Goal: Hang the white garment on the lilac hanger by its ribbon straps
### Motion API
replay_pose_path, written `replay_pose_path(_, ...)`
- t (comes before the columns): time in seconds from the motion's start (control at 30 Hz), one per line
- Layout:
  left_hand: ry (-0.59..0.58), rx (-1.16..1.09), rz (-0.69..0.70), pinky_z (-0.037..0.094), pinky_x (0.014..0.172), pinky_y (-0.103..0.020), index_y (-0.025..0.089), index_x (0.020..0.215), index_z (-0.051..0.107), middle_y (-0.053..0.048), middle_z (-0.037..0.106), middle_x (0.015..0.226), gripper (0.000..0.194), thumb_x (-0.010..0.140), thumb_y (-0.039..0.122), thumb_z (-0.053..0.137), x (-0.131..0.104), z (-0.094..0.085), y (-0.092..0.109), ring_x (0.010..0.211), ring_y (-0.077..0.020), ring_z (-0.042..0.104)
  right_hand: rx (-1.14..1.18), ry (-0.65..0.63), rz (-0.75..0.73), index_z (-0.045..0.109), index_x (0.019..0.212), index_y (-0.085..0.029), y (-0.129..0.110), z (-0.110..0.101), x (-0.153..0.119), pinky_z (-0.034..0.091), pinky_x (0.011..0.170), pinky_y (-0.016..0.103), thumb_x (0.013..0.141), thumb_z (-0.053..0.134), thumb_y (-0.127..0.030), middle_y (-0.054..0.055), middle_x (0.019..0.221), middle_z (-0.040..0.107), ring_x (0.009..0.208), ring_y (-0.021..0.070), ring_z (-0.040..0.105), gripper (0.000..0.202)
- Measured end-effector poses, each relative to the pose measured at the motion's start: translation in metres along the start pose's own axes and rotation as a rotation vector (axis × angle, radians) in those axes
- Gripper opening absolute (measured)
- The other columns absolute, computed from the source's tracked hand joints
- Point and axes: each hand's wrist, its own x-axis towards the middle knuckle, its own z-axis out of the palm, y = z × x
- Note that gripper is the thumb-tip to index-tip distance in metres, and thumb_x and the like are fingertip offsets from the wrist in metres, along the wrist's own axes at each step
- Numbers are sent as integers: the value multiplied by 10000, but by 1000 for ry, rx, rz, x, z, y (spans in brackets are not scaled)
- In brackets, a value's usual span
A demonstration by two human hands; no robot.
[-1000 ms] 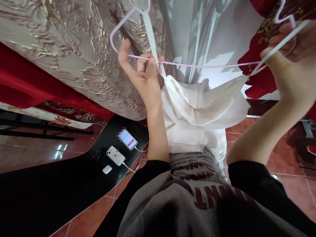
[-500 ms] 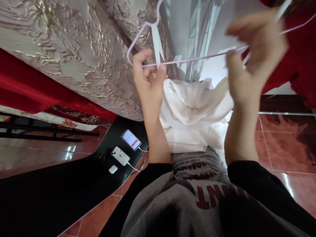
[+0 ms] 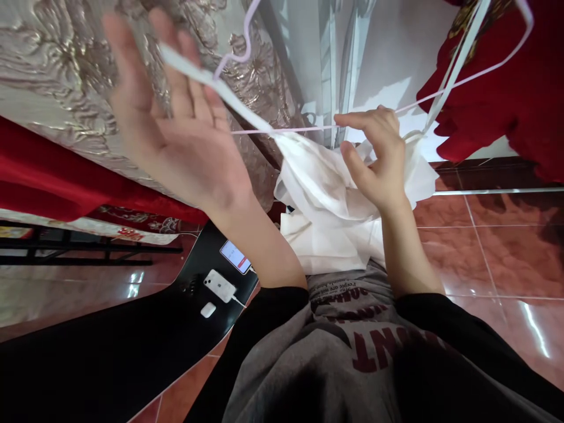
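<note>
A white garment [image 3: 326, 182] with long straps hangs by a lilac hanger [image 3: 299, 129], its body draped over my lap. My left hand [image 3: 176, 117] is raised at the left, palm up, with the fingers spread and blurred. A white strap [image 3: 240, 106] runs up across the hanger to those fingers; whether it rests on them I cannot tell. At the middle of the hanger's bottom bar is my right hand [image 3: 374, 153], thumb and index finger apart. Its index fingertip meets the bar, and its other fingers are partly hidden. Another strap [image 3: 458, 59] rises over the hanger's right side.
Textured beige fabric [image 3: 74, 100] with gold flowers hangs on the left, red fabric [image 3: 506, 100] on the right. A black bench [image 3: 110, 341] at lower left holds two phones, a lit one [image 3: 233, 255] and a white one [image 3: 219, 286], plus a small white case [image 3: 208, 309].
My left hand has left the hanger's left corner and swung up and left, opening. The right hand has moved left and down to the bar. The garment now spreads wider below the hanger.
</note>
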Motion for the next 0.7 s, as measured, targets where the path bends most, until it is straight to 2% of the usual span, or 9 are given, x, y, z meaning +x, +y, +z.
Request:
replay_pose_path(0.03, 50, -82, 113, 465, 1128, -275, 269, 941, 574, -1, 678, 1225, 495, 1094, 271, 103, 3, -8, -6, 1327, -151, 550, 4, 2, 11, 639, 1179, -402, -1, 1, 0, 372, 1187, 588, 924, 508, -455, 10, 1143, 699, 1107, 248, 596, 292)
replay_pose_path(0.1, 239, -52, 225, 430, 1148, -316, 301, 986, 611, 39, 709, 1160, 387, 1060, 197, 246, 8, -27, -22, 1314, -147, 559, 14, 11, 31, 643, 1160, -393, -4, 4, 1, 363, 1201, 591, 923, 508, -444, 8, 1150, 699, 1116, 246, 600, 278)
replay_pose_path(0.2, 209, 83, 34, 366, 1181, -406, 325, 1023, 642, 61, 701, 1234, 239, 1029, 219, 428, 9, -45, -46, 1370, -202, 509, 39, -13, 23, 630, 1169, -394, -11, 10, 3, 379, 1196, 578, 917, 510, -419, -1, 1183, 693, 1133, 241, 606, 280)
replay_pose_path(0.27, 44, 46, -139, 391, 1158, -399, 300, 1023, 645, 28, 718, 1199, 232, 1035, 227, 425, 5, -40, -56, 1310, -220, 570, 58, -46, 15, 609, 1207, -411, -16, 12, 4, 376, 1209, 569, 910, 520, -418, -8, 1231, 680, 1169, 238, 605, 310)
replay_pose_path(0.33, -89, -6, -182, 429, 1119, -379, 264, 1060, 630, -15, 731, 1146, 253, 1057, 207, 383, -2, -24, -62, 1201, -218, 647, 71, -81, 16, 593, 1237, -425, -20, 10, 4, 346, 1243, 567, 914, 524, -422, -19, 1282, 665, 1219, 234, 596, 330)
replay_pose_path(0.43, -89, -18, -91, 506, 999, -356, 241, 1007, 552, -28, 708, 909, 255, 1096, 173, 323, -14, 2, -67, 1008, -199, 715, 126, -110, -2, 583, 1276, -418, -19, -7, 6, 352, 1257, 546, 924, 541, -419, -31, 1341, 639, 1290, 223, 575, 354)
replay_pose_path(0.53, -86, -37, -28, 528, 906, -300, 230, 947, 497, 9, 593, 753, 266, 1112, 140, 309, -21, 13, -68, 889, -166, 722, 197, 188, 7, 603, 1279, -384, -9, -31, 8, 510, 1117, 469, 927, 563, -427, -23, 1336, 614, 1273, 224, 584, 357)
replay_pose_path(0.6, -110, -63, 3, 532, 847, -275, 219, 932, 508, 12, 577, 742, 281, 1103, 106, 316, -21, 12, -68, 836, -153, 717, 146, 364, 99, 618, 1268, -363, -2, -45, 8, 535, 1070, 443, 931, 568, -403, -16, 1335, 594, 1271, 230, 579, 344)
replay_pose_path(0.7, -114, -90, 39, 535, 748, -267, 218, 904, 534, 6, 590, 712, 318, 1085, 75, 316, -15, 5, -68, 776, -156, 711, 58, 274, 251, 677, 1185, -336, 5, -53, 8, 535, 1068, 476, 904, 614, -325, 4, 1231, 652, 1222, 248, 603, 288)
